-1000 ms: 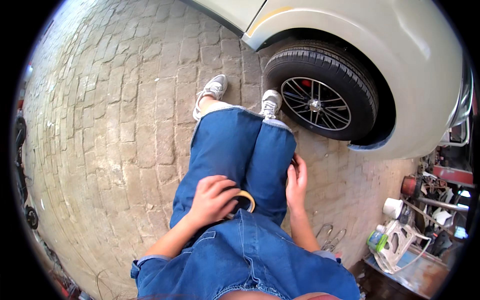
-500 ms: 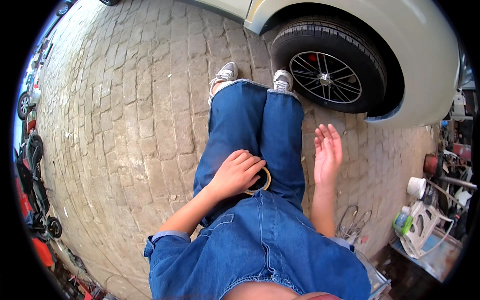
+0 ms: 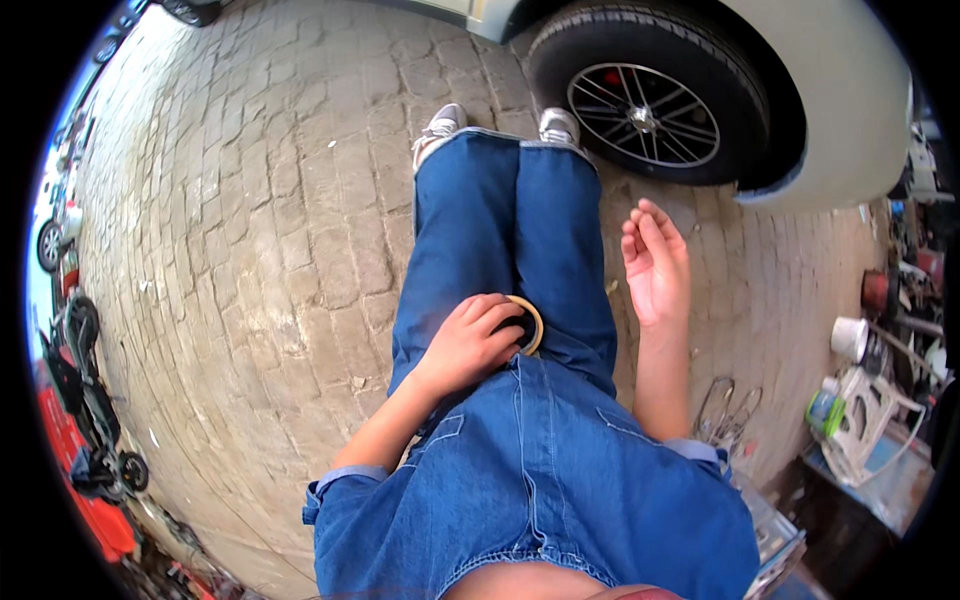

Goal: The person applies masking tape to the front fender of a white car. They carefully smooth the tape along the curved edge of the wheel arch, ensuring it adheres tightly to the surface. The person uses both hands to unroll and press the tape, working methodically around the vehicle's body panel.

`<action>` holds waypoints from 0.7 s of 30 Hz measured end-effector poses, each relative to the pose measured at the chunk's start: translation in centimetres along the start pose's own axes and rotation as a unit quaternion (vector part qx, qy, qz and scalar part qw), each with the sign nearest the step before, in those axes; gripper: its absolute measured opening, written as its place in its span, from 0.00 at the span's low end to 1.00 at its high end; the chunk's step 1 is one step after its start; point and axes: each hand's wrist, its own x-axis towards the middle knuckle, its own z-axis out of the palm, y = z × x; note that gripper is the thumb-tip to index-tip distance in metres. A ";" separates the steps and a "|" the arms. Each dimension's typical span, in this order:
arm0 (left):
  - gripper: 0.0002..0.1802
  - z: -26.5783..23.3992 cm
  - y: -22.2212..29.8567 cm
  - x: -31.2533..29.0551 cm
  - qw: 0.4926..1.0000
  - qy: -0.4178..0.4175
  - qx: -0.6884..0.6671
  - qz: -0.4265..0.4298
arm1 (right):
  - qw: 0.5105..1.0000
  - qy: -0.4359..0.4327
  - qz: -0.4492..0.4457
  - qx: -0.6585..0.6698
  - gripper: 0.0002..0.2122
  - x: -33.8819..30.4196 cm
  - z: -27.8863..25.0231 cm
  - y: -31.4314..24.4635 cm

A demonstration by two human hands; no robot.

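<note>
Paving stones [image 3: 260, 210] spread below a pale car [image 3: 845, 110], cut off at the upper edge. Blue denim clothing [image 3: 530, 440] covers the person; the car's wheel [image 3: 643, 119] is cropped above. The right hand [image 3: 658, 265] hangs in the air, fingers loosely curled, palm bare. The left hand [image 3: 475, 340], fingers close together, hides part of a yellow-edged roll [image 3: 540, 326] on the lap; whether they clamp it, I cannot tell.

Block paving [image 3: 240, 230] surrounds you; a motorcycle [image 3: 92, 395] sits between eight and nine o'clock, a white bucket [image 3: 850, 340] at three.
</note>
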 end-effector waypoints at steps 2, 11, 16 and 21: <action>0.13 0.1 -0.2 0.3 1.000 -0.020 -0.011 -0.011 | 1.000 -0.007 0.005 0.007 0.10 0.2 0.1 -0.4; 0.14 -0.9 -0.5 0.5 0.993 -0.114 -0.008 -0.002 | 1.000 -0.004 0.016 0.024 0.12 -0.7 -0.6 -0.7; 0.12 -1.1 -0.8 0.7 0.990 -0.094 -0.102 -0.002 | 0.999 -0.023 0.026 0.041 0.13 -0.9 -0.9 -0.6; 0.08 -1.4 -1.1 3.4 0.950 0.027 -0.309 -0.036 | 0.999 -0.031 0.011 0.020 0.12 -1.4 -0.7 -0.6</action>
